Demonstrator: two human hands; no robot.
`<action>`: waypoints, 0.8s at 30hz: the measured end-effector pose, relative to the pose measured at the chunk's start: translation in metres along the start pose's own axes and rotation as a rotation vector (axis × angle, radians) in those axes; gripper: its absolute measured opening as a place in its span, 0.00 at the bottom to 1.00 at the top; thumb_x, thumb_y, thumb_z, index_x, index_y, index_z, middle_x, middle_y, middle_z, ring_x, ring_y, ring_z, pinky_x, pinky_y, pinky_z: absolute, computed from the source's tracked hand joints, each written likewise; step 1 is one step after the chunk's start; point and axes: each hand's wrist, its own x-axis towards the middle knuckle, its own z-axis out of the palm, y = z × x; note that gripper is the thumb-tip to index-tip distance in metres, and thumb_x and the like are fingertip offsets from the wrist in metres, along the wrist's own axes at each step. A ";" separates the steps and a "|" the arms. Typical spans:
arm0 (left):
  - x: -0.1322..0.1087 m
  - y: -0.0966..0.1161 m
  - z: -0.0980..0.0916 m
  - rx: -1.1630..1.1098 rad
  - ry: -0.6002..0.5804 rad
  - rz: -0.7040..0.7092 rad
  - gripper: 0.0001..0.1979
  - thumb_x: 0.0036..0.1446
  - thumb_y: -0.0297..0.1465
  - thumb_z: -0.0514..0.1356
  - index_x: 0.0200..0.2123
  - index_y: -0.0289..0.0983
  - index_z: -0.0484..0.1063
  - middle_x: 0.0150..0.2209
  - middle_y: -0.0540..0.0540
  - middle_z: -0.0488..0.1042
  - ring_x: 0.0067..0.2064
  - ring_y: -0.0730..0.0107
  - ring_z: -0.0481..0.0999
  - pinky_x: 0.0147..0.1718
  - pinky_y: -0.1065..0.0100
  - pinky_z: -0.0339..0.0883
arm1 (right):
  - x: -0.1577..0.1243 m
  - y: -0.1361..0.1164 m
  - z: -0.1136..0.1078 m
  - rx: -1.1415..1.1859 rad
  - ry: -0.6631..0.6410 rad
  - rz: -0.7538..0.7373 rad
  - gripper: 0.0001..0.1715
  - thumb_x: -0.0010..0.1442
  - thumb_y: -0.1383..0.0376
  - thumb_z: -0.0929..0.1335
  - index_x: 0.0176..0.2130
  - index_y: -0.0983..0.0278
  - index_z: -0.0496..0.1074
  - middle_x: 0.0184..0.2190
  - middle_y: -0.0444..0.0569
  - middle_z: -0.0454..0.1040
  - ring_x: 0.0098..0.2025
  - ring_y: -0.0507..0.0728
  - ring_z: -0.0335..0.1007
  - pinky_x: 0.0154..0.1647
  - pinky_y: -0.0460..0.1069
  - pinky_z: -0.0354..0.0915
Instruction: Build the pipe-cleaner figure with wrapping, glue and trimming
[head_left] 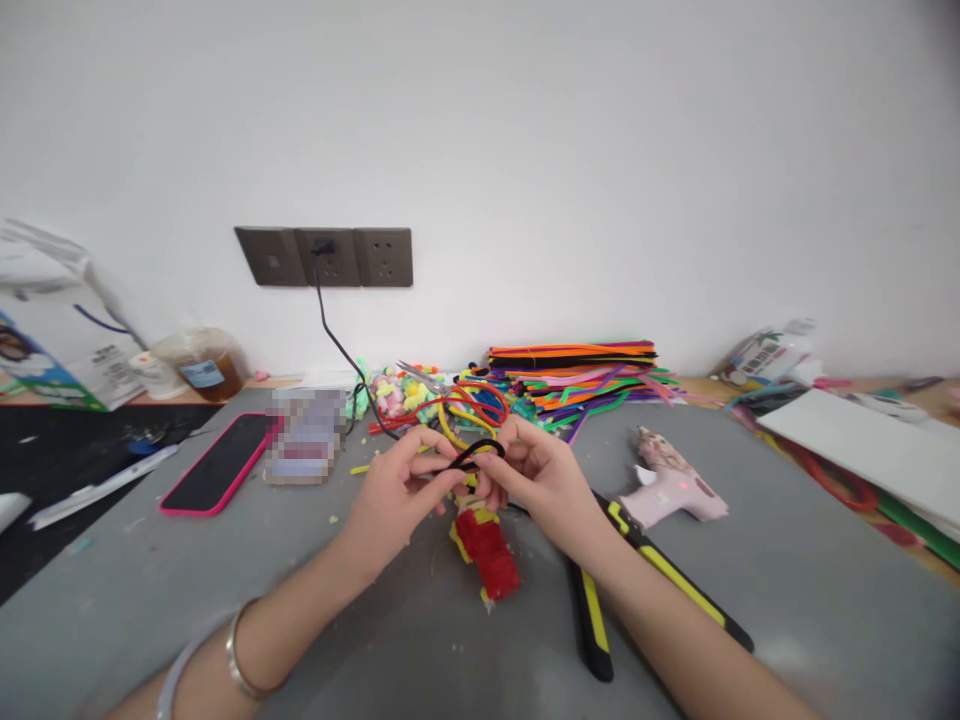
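My left hand (397, 492) and my right hand (541, 482) meet at the middle of the grey mat. Between their fingertips a black pipe cleaner (489, 446) is bent into a loop, and both hands pinch it. Just below the fingers lies a small red and yellow craft figure (491, 553); its upper end is partly hidden by my hands. Yellow and red pipe cleaners (480, 400) curl on the mat behind the fingers. Under my right forearm are pliers with black and yellow handles (594, 620), their head mostly covered.
A pink glue gun (671, 490) lies right of my right hand. Pipe cleaner bundles (574, 357), pompoms (394, 392) and scissors (420, 376) sit along the wall. A pink-cased phone (225, 465) lies left, a cup (206, 368) behind it. White sheets (877, 445) are far right.
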 end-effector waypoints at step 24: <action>0.001 0.003 -0.006 0.299 -0.111 0.145 0.09 0.64 0.34 0.58 0.32 0.39 0.71 0.27 0.49 0.85 0.30 0.68 0.84 0.31 0.73 0.72 | 0.004 0.003 0.000 0.386 0.094 0.012 0.22 0.48 0.57 0.83 0.39 0.59 0.75 0.24 0.39 0.80 0.29 0.54 0.80 0.36 0.47 0.74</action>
